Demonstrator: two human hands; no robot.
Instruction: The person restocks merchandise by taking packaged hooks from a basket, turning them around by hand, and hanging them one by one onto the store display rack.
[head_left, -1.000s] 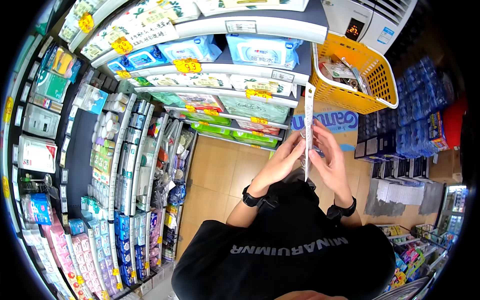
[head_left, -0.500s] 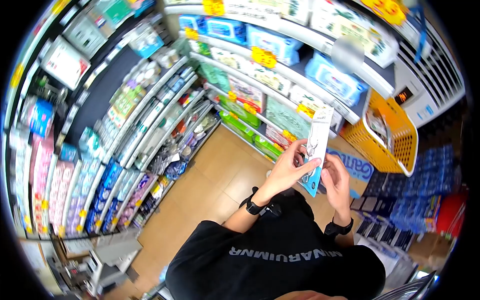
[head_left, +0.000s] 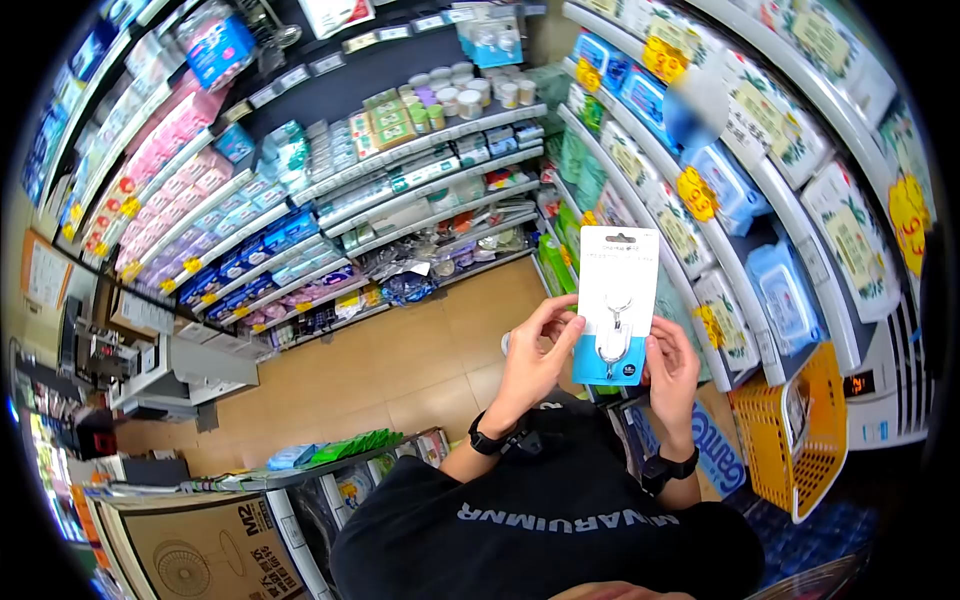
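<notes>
A white and blue hanging card (head_left: 617,280) with a clear front and metal hook-like parts is held upright before my chest, its printed face toward me. My left hand (head_left: 540,358) pinches its left edge between thumb and fingers. At the right edge, my right hand (head_left: 672,372) holds the card with bent fingers, partly behind it. A dark band is on each wrist.
Shelves of small packs and jars (head_left: 430,110) stand ahead and left. Wipes packs (head_left: 785,295) fill the right shelf. A yellow basket (head_left: 800,440) is at right, beside a white appliance (head_left: 890,375). A fan box (head_left: 200,550) stands lower left.
The view has swung left, so the basket and wipes shelf now appear farther right. The card has turned from edge-on to face me, still between both hands.
</notes>
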